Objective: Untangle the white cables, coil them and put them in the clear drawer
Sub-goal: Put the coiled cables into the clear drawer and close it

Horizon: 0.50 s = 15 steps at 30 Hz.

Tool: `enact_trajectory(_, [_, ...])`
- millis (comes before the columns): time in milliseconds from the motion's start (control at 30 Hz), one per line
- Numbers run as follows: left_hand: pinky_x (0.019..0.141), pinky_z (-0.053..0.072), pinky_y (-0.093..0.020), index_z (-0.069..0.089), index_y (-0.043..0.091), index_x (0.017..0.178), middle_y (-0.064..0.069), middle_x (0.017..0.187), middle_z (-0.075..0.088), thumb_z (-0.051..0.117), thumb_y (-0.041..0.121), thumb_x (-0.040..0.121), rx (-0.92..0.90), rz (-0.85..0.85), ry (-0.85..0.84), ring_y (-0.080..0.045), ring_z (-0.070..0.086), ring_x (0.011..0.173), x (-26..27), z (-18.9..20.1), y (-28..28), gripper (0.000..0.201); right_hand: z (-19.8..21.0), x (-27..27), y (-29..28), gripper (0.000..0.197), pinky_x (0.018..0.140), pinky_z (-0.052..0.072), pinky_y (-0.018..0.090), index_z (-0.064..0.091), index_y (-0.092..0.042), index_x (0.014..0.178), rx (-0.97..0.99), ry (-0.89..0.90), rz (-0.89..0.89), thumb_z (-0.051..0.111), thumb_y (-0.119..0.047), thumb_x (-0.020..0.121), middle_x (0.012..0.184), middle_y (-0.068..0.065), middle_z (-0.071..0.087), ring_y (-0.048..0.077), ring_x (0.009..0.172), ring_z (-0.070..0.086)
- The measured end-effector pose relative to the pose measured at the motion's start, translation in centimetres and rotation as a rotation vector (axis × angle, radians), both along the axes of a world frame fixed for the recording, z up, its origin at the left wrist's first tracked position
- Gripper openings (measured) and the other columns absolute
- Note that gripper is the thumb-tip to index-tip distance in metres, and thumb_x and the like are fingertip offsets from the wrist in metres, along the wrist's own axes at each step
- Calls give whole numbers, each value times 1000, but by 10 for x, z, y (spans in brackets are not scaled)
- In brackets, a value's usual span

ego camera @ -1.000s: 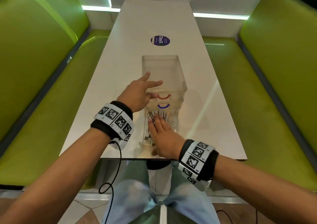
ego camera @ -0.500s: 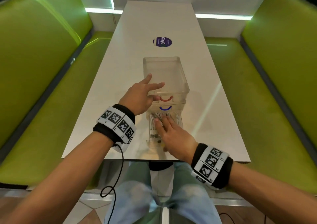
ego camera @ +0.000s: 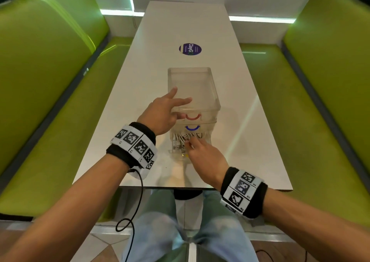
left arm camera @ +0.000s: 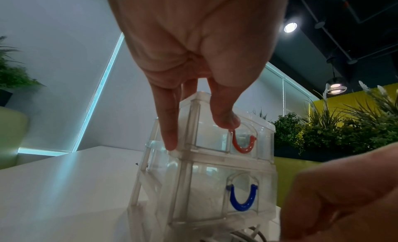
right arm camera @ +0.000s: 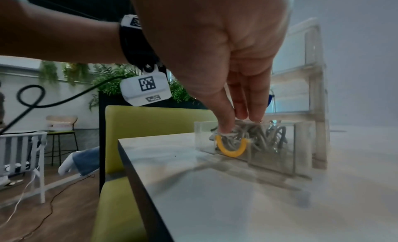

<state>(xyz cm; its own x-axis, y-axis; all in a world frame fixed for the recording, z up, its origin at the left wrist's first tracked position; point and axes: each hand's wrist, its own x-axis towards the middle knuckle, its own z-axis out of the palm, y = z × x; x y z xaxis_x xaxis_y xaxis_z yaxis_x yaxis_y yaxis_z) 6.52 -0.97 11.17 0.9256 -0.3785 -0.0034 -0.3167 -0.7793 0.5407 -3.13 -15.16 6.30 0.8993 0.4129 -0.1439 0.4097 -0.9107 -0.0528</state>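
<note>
White bench point(ego camera: 140, 105) carries a clear drawer unit point(ego camera: 193, 85). Nearest, at the unit's foot, the bottom drawer point(right arm camera: 247, 143) stands pulled out toward the person, long axis front to back, with the cables point(right arm camera: 258, 136) inside. Right hand point(ego camera: 206, 157) is over that drawer, straight fingers point(right arm camera: 224, 123) down on the cables, gripping nothing. Farther, the left hand point(ego camera: 164, 111) braces the unit's top corner, fingers extended. Judgement: closing the drawer means a push away from the person, toward the unit; the right hand is nearer.

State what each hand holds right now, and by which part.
Left hand holds nothing; its straight fingers steady the clear drawer unit at its top front corner. Right hand has fingertips on the white cables in the open bottom drawer; a grip cannot be told.
</note>
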Motion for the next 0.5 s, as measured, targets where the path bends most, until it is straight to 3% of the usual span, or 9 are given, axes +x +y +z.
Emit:
enact_trajectory(133, [114, 27, -40, 48, 41, 133, -3, 158, 21, 64, 27, 89, -4, 2, 1, -27, 34, 139, 0, 0, 0, 49, -4, -11, -1, 40, 90, 43, 39, 47, 2, 126, 20, -38, 43, 43, 8, 87, 122, 17, 49, 33, 113, 47])
enact_trajectory(233, [113, 28, -41, 49, 41, 133, -4, 158, 21, 64, 27, 89, -6, -5, 5, -27, 35, 138, 0, 0, 0, 49, -7, -9, -2, 36, 81, 45, 37, 53, 0, 118, 75, 5, 31, 44, 12, 85, 117, 15, 50, 31, 108, 51])
enact_trajectory(400, [112, 29, -40, 49, 41, 133, -4, 158, 21, 65, 26, 89, -15, -14, 6, -27, 35, 138, 1, -1, 1, 49, -11, 13, -1, 30, 57, 42, 35, 63, 0, 103, 133, -50, 6, 58, 14, 76, 95, 17, 61, 36, 78, 62])
enact_trajectory(500, [112, 30, -40, 49, 41, 133, -4, 158, 21, 64, 27, 90, -7, -23, 5, -27, 37, 138, 0, -1, 1, 48, -10, 26, 0, 25, 52, 39, 33, 65, 1, 88, 148, -105, -46, 63, 16, 68, 83, 17, 64, 37, 68, 63])
